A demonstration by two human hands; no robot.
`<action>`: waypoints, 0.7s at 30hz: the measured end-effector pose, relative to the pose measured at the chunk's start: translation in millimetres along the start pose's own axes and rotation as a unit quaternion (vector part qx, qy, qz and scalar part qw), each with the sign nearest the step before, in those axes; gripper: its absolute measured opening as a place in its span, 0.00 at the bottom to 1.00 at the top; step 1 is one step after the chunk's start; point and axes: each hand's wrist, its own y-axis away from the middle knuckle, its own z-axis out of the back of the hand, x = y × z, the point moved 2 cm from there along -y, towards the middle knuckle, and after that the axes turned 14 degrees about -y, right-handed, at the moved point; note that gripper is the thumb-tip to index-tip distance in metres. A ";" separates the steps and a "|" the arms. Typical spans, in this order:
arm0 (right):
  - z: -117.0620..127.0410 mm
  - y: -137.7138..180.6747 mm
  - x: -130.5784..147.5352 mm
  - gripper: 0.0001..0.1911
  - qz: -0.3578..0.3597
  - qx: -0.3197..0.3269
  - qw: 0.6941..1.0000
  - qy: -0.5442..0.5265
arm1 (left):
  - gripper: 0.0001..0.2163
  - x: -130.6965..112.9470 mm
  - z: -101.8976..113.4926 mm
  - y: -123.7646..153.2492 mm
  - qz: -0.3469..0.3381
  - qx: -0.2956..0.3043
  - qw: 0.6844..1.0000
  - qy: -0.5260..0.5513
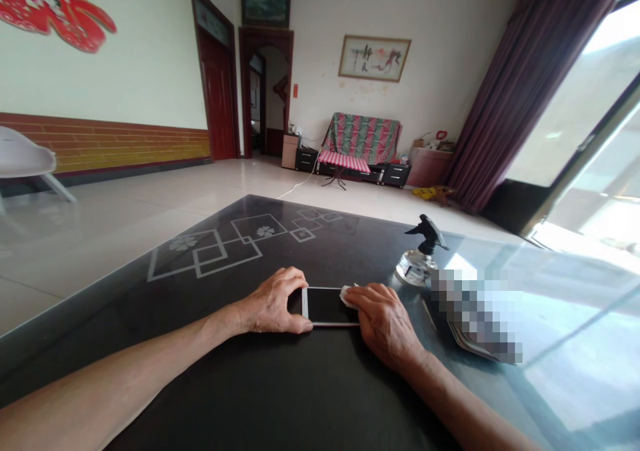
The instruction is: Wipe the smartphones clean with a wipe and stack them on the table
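A smartphone [327, 305] with a white frame and dark screen lies sideways on the black glossy table [240, 397]. My left hand [278, 302] grips its left end, thumb at the near edge and fingers at the far edge. Over the right part of the screen, my right hand [383, 317] presses a crumpled white tissue [347, 295]. Most of the tissue and the phone's right end are hidden under my right fingers. Beyond that hand stands a clear spray bottle [415, 269] with a black trigger head.
A pixelated, blurred-out item [477, 321] lies on the table to the right of my right hand. Pale square and flower patterns mark the table's far left part. Across the room stand a cloth-covered object [364, 137] and a small checked table [345, 161].
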 end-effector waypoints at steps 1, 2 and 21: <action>-1.8 0.3 6.6 0.19 0.013 0.010 1.000 -0.013 | 0.25 -0.1 -0.1 -0.2 0.000 0.000 1.000 0.000; -3.9 0.4 13.8 0.20 0.027 0.022 0.999 -0.028 | 0.25 -0.3 -0.1 -0.4 -0.001 -0.001 1.000 0.001; 4.6 -1.8 -24.2 0.19 -0.023 -0.016 1.000 0.010 | 0.22 4.3 1.0 -2.0 0.006 0.005 1.000 -0.004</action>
